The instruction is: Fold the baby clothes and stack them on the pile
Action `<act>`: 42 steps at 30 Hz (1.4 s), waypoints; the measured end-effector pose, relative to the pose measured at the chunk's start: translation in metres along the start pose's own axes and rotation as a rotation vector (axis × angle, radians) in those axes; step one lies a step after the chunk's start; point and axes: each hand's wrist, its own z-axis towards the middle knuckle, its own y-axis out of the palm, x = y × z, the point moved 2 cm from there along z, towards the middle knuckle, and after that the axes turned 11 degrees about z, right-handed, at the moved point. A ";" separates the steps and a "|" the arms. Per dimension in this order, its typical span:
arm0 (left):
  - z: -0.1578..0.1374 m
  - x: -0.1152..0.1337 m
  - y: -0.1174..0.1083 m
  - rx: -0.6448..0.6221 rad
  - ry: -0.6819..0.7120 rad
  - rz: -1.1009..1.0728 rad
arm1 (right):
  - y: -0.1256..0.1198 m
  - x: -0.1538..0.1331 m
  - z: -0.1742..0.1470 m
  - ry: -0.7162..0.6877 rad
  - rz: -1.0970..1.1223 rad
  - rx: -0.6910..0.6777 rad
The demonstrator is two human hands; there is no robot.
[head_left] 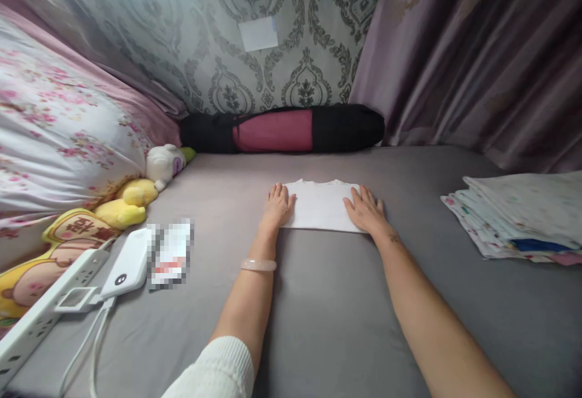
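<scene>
A white folded garment [321, 207] lies flat on the grey bed sheet [327, 301], its far edge slightly wavy with two small peaks. My left hand [277, 207] rests flat over its left edge, fingers stretched forward and thumb on the cloth. On the opposite edge lies my right hand [366, 210], fingers spread, thumb pointing inward on the cloth. Neither hand grips the fabric. A pale bangle [258, 265] circles my left forearm.
A stack of folded cloths [522, 216] sits at right. At left are a power strip [50, 304], a white power bank with cables [130, 261], a blurred-out packet [171, 252] and plush toys [131, 198]. A black and pink long bag [273, 131] lies along the wall.
</scene>
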 end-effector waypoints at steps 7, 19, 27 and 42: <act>-0.005 0.016 -0.009 0.197 -0.011 0.080 | -0.004 -0.023 -0.004 -0.120 -0.026 0.096; -0.003 0.014 0.006 0.059 0.004 0.089 | 0.008 -0.020 -0.004 -0.089 -0.031 0.062; -0.005 0.026 -0.005 0.162 -0.014 0.113 | 0.003 -0.036 -0.007 -0.128 -0.028 0.134; -0.005 0.037 0.005 0.118 0.071 0.080 | 0.013 -0.038 -0.006 -0.095 -0.037 0.090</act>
